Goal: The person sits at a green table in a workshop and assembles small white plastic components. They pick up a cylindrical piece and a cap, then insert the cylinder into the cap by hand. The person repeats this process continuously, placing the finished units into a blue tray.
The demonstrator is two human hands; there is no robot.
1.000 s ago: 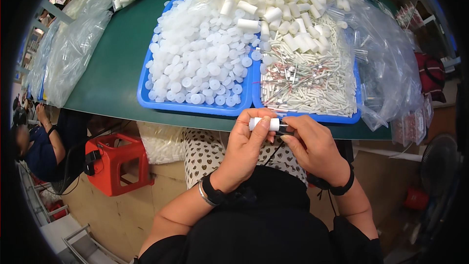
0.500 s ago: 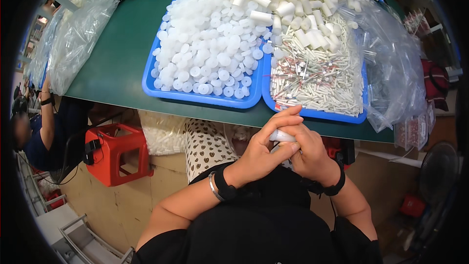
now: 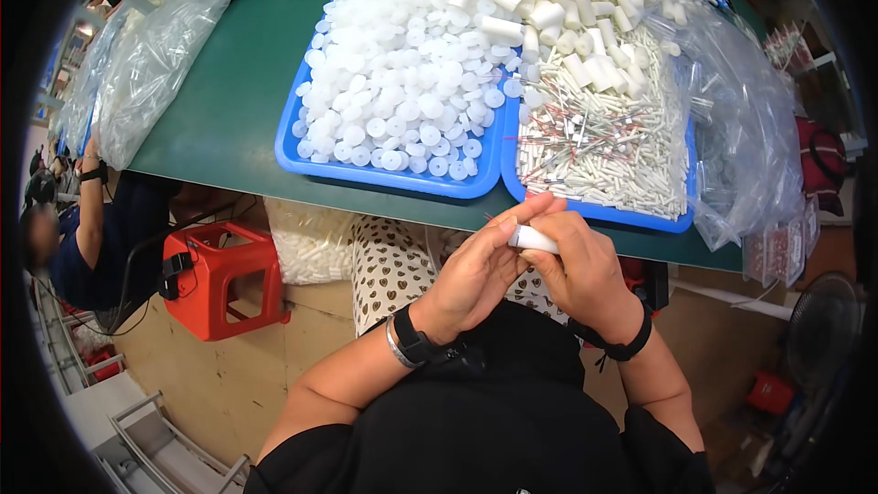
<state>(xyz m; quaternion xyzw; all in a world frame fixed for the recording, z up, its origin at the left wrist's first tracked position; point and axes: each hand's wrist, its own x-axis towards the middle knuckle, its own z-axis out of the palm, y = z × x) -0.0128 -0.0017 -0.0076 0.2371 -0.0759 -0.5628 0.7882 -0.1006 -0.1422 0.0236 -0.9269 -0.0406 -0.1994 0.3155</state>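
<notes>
Between my hands, just in front of the table's near edge, is a short white cylinder [image 3: 534,239] with a pale end piece on its left. My right hand [image 3: 590,274] is closed around its right part, with the thumb below and fingers over the top. My left hand [image 3: 471,279] grips the left end with the thumb, while its fingers reach behind. A thin reddish wire shows by the left thumb. Beyond my hands stands a blue tray [image 3: 599,217] of thin white sticks and red-wired pieces, with foam-like white cylinders [image 3: 585,69] heaped at its far end.
Left of it, another blue tray [image 3: 384,181] holds translucent white discs [image 3: 402,101]. Clear plastic bags [image 3: 741,119] lie on the right and far left of the green table [image 3: 210,119]. A red stool [image 3: 219,279] and a co-worker [image 3: 87,238] are at left, a fan [image 3: 820,311] at right.
My hands have shifted around the white cylinder, so more of it shows. The left palm has turned more into view. A co-worker's hand at the far right is gone from view.
</notes>
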